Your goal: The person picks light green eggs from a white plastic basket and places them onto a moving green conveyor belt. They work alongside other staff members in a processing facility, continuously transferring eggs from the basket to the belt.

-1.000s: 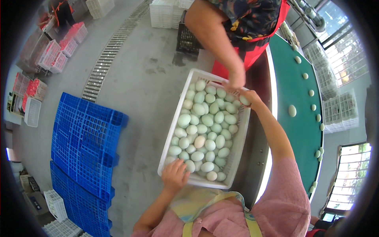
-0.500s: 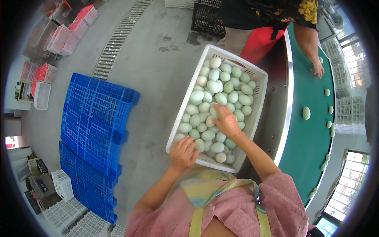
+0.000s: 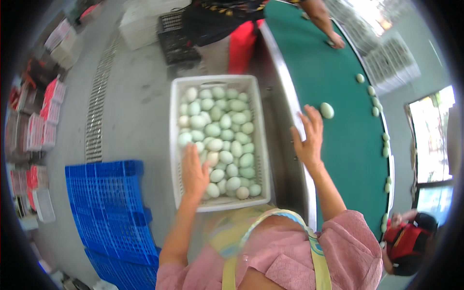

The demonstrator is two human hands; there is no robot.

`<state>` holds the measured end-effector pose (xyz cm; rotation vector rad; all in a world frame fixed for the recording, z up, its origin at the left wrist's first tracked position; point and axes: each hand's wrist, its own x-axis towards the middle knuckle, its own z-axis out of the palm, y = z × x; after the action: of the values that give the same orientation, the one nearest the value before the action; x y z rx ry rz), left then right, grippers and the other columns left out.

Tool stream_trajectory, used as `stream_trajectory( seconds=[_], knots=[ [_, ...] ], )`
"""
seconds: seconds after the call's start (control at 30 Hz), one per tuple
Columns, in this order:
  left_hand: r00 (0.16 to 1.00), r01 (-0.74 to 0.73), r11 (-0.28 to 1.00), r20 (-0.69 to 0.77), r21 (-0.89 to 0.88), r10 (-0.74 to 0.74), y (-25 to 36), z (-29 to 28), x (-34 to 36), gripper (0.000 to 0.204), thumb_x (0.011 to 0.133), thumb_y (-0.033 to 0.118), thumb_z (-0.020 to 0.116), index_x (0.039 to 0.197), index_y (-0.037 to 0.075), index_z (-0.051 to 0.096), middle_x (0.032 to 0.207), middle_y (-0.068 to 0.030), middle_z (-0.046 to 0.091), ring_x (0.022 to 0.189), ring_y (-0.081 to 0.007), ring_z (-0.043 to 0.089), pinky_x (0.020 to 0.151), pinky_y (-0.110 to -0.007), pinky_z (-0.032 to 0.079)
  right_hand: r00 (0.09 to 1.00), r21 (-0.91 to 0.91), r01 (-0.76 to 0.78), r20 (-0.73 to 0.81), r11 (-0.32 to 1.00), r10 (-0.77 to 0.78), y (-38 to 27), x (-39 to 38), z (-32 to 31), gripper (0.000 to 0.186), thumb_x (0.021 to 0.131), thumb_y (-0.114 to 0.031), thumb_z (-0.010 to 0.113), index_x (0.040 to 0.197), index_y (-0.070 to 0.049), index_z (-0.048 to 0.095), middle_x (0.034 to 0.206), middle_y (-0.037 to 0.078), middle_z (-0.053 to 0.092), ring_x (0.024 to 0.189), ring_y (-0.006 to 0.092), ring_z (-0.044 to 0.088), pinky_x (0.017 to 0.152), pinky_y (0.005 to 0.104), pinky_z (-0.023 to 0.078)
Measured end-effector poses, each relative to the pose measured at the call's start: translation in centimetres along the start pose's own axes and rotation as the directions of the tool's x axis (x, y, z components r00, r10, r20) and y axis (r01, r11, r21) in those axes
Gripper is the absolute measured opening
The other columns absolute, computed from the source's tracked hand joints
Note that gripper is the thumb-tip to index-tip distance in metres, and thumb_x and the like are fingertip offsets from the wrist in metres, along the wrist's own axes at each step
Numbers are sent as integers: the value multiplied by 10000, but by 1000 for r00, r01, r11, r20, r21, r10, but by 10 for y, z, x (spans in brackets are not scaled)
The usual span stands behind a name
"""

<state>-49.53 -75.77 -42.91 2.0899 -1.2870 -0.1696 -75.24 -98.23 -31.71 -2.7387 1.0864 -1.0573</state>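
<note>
White plastic crate (image 3: 237,205) corrals pale-green oval eggs (image 3: 225,121) (rollers, I judge); left hand (image 3: 194,176) uncurled, right hand (image 3: 310,141) empty, fingers apart.

Upper eggs (image 3: 212,130) partly hide eggs beneath.

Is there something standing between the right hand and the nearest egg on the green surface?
Nothing visible stands between the right hand and that egg: it lies on the green surface, close beside the fingers. Whether they touch is unclear.

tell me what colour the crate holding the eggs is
The crate is white or off-white; the head view shows it best.
</note>
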Motion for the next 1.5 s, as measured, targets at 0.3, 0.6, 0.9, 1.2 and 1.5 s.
stream_trajectory(
  seconds=[0.3,0.6,0.9,1.2,1.5],
  knots=[
    [997,-67,916,-1,397,74,-36,27,60,334,905,27,466,1223,-19,556,1335,-216,515,1273,-370,449,1055,-425,402,932,-201,-304,142,931,335,138,-20,-33,446,873,-163,673,1296,-124,540,1202,168,558,1116,363,537,915,422,472],
    [997,-31,927,-52,373,54,-54,16,57,319,871,41,522,1180,43,604,1307,-138,566,1195,-334,524,931,-431,495,847,443,-351,526,825,78,-27,-18,-30,526,810,-111,728,1295,-57,531,1188,120,607,919,207,626,724,311,513],
    [968,22,996,-245,-89,-43,-38,-42,-28,334,938,31,505,1269,16,546,1333,-173,549,1197,-339,550,966,-395,470,544,572,-258,752,779,-372,-136,-100,74,498,797,-192,732,1247,-69,556,1172,182,587,988,343,615,868,413,498],
    [935,178,940,-246,-292,-254,-26,-63,-120,300,936,57,558,1233,17,576,1112,-134,663,953,-238,676,782,-328,532,619,682,20,566,731,-544,-196,-134,137,544,722,-181,774,1212,-46,580,1086,127,618,1020,313,570,899,429,458],
    [979,6,1000,202,-5,-5,-11,-39,-116,384,820,194,694,1181,85,623,1019,-96,664,940,-305,624,781,-404,513,638,732,-74,557,677,-532,-158,-149,124,515,709,-43,737,1203,-45,590,1230,123,599,1175,322,541,960,409,477]
  ],
)
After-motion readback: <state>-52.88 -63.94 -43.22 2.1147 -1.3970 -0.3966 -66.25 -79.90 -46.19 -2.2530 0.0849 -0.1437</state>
